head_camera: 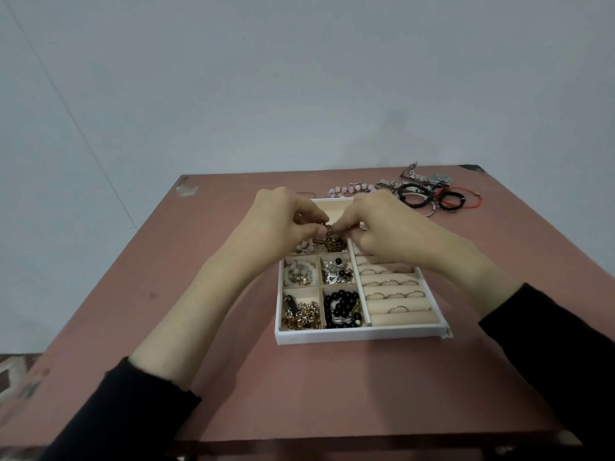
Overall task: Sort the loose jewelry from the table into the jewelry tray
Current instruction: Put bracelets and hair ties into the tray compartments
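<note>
Working at the pink table (249, 377) over the white jewelry tray (359, 336), leaving the loose jewelry pile (419, 194) lying past its far right corner, nearer the right hand (382, 227). Pinching a brown beaded bracelet (332, 242) with curled fingertips of left hand (283, 221) and right together, dangling it straight down into a far cell of the tray's left block.

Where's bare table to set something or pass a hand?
Bare table left of the jewelry tray and in front of it. Crowded: loose bracelets beyond its far right corner; left hand and right hand over its far cells.
</note>
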